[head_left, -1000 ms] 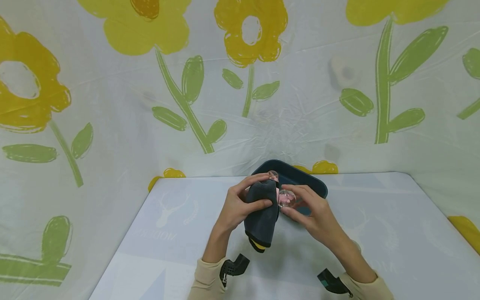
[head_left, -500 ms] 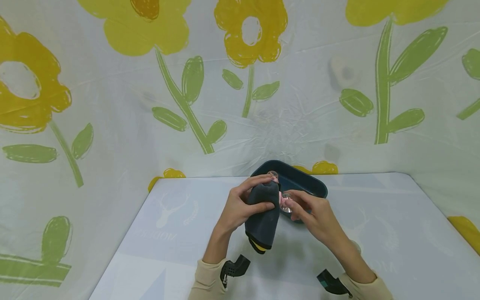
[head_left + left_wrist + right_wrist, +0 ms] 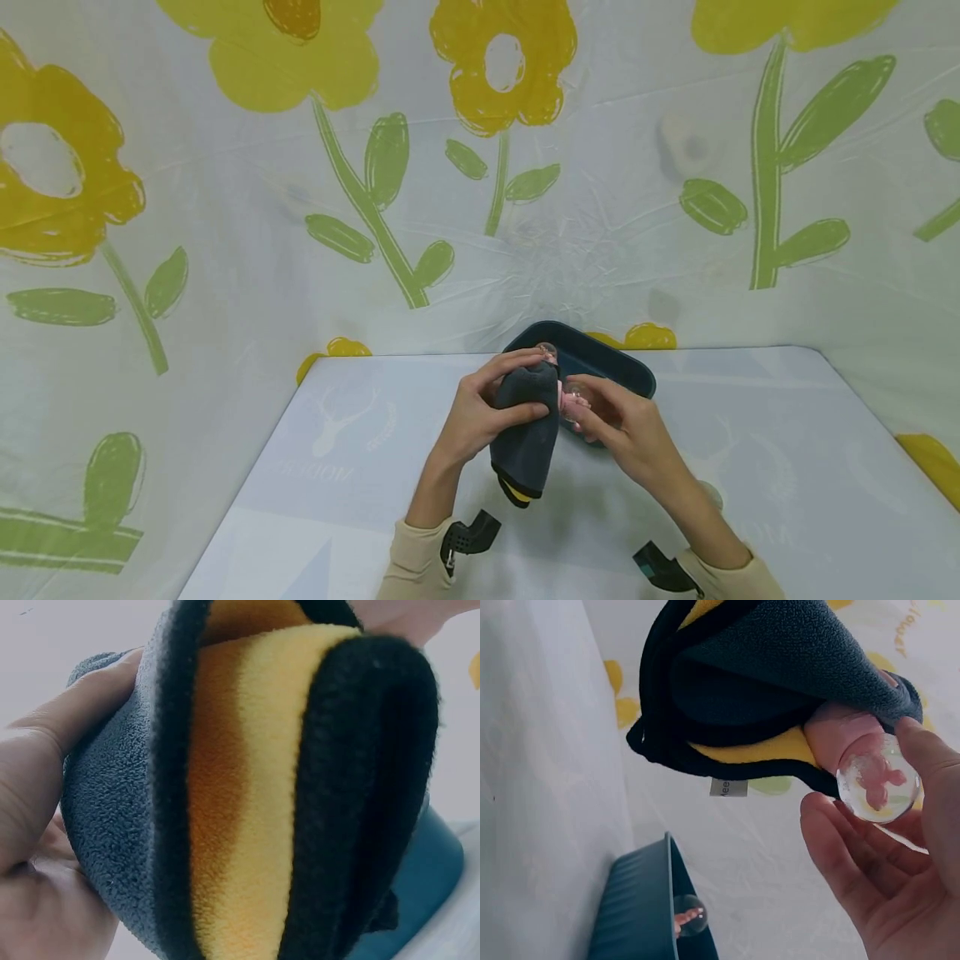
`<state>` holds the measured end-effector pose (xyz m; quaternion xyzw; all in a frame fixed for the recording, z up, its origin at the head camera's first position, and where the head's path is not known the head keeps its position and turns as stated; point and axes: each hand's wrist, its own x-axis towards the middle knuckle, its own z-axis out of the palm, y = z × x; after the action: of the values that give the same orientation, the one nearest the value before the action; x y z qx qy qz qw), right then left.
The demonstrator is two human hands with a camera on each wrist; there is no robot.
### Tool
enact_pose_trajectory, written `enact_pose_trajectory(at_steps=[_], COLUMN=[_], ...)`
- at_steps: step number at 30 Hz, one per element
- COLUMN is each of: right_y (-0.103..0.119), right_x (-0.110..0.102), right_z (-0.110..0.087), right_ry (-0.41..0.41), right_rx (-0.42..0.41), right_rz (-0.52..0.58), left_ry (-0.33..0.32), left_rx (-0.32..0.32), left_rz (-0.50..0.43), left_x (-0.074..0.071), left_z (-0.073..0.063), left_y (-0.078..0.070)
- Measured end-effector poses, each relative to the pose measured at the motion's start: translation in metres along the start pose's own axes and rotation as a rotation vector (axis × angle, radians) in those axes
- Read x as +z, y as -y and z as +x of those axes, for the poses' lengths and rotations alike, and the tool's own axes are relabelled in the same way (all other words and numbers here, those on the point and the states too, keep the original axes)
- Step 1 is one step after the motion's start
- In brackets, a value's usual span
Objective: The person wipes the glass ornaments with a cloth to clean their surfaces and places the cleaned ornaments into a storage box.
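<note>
My left hand (image 3: 480, 408) grips a folded towel cloth (image 3: 525, 425), dark grey-blue outside and yellow inside, with black edging. Its yellow inner side (image 3: 247, 787) faces the left wrist view. Wrapped in the cloth's upper end is the pink base (image 3: 844, 735) of a small snow globe (image 3: 877, 780). The clear ball, a pink figure inside it, sticks out towards the right. My right hand (image 3: 630, 425) pinches this ball, thumb on one side and fingertips on the other. Part of the base is hidden by the cloth.
A dark blue tray (image 3: 615, 362) stands at the table's back edge, beyond the hands. Another clear ball with a pink figure (image 3: 691, 915) shows inside it. A flower-printed curtain (image 3: 600, 208) hangs behind the pale, printed table (image 3: 360, 467).
My right hand has lowered slightly, and its fingers have shifted and closed in on the ball, turning it a little. The left hand and cloth have barely moved.
</note>
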<state>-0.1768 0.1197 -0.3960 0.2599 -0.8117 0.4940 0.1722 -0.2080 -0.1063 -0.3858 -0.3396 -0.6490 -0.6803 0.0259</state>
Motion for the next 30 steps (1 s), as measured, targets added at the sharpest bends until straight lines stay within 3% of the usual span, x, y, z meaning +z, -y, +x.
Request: enact_pose_trajectory(at_steps=[8,24,30], right_y=[-0.0020,-0.0020,-0.0022], right_x=[-0.0008,0.0019,0.0057], right_z=[0.0023,0.0053,0.0035], right_ry=[-0.033,-0.037,-0.064], right_rx=[-0.151,-0.279,-0.252], right_rz=[-0.059,-0.034,-0.038], left_ry=[-0.014,-0.017,-0.015], left_rx=[-0.019,-0.017,-0.011], left_rz=[0.014,0.019,0.015], left_x=[-0.0021,-0.0041,-0.0033], left_z=[-0.0009,-0.0018,-0.0019], left_y=[-0.0021,-0.0026,-0.0018])
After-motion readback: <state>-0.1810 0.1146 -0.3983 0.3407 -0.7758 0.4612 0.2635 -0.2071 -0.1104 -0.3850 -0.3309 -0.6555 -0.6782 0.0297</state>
